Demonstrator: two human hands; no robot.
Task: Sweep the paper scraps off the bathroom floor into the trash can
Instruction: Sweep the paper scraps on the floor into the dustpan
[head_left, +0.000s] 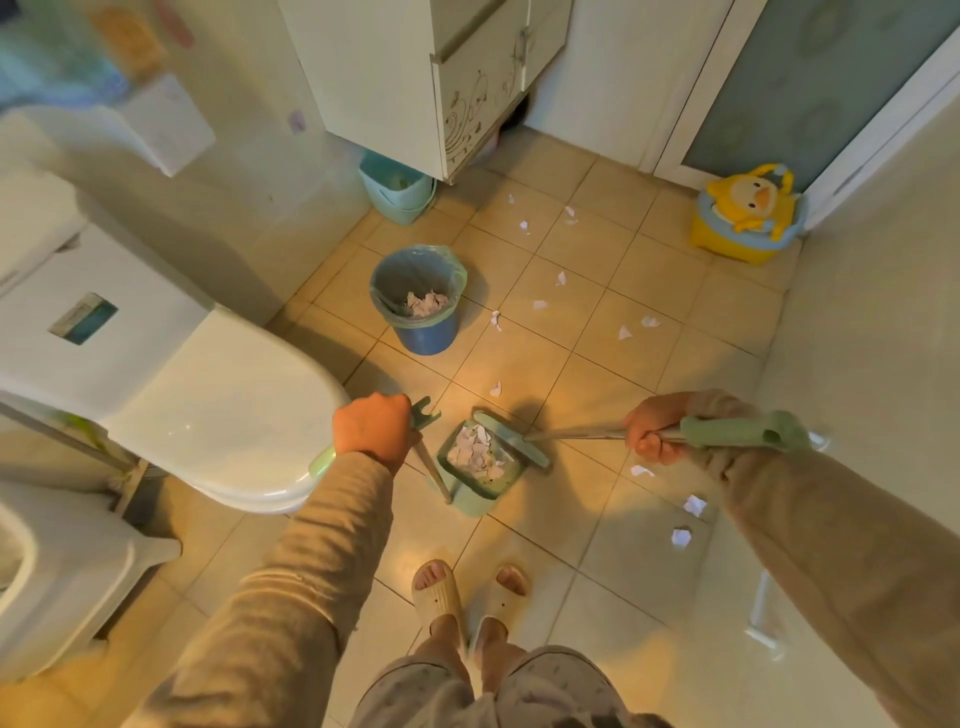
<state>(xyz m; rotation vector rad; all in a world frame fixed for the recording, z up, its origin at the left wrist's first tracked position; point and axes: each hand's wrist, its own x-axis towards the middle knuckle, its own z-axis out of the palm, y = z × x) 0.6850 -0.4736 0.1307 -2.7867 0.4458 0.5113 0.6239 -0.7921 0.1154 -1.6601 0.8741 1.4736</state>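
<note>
Head view: looking down past two tan sleeves at a tiled bathroom floor; the edges of the picture bend and blur.
Left hand: clenched around the top of the dustpan handle; a green clip sticks out past the knuckles, and the fingers themselves are turned away from view.
Right hand: clenched around the broom handle, just beside its green end grip, which runs back along the sleeve.
Dustpan: green, standing on the floor ahead of the slippers, loaded with white scraps; its lower stem is partly covered by the left wrist.
Broom head: a pale green bar lying across the dustpan's far rim; whether it has bristles I cannot tell.
Paper scraps: still scattered over the tiles beyond the dustpan, and a few lie by the right forearm near the wall.
Trash can: blue, with a green liner, upright on the floor beyond the dustpan and apart from it; crumpled paper shows at its bottom.
Toilet: lid down, at the left, cut off by the frame.
Cabinet: its top is out of frame; a teal bin sits half hidden under it.
Duck stool: yellow, in the far corner, details soft.
</note>
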